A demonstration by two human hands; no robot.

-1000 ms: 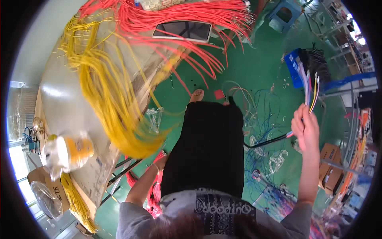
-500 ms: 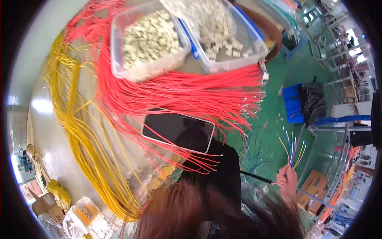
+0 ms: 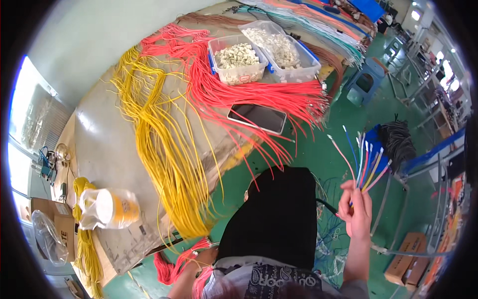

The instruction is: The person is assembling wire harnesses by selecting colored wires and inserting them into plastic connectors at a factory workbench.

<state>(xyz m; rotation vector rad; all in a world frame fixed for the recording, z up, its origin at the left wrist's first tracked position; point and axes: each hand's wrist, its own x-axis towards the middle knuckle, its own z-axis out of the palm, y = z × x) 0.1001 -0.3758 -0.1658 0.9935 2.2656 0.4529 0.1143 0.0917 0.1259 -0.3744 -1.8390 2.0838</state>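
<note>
On the right, my right hand (image 3: pixel 356 207) is closed round a multicore cable. Its coloured wires (image 3: pixel 367 162), pink, blue, white, yellow and others, fan upward from the fingers with small pale tips. The cable's black sheath (image 3: pixel 326 205) runs off left from that hand toward my lap. Low in the view, my left hand (image 3: pixel 206 255) is beside my black-clad leg, next to a bundle of red wires (image 3: pixel 169 266) hanging below the table edge. Its fingers are hidden, so whether it grips those wires does not show.
A table (image 3: pixel 94 154) carries yellow wires (image 3: pixel 164 164), more red wires (image 3: pixel 259 92), a phone (image 3: pixel 256 118) and two clear boxes of white connectors (image 3: pixel 239 56). A bagged cup (image 3: pixel 112 208) stands at its near left. A blue stool (image 3: pixel 366 79) and cartons (image 3: pixel 406 259) are on the green floor.
The view has shifted, bringing more of the table, my lap and my left forearm into sight. Hair no longer covers the lower part. The right hand keeps hold of the cable.
</note>
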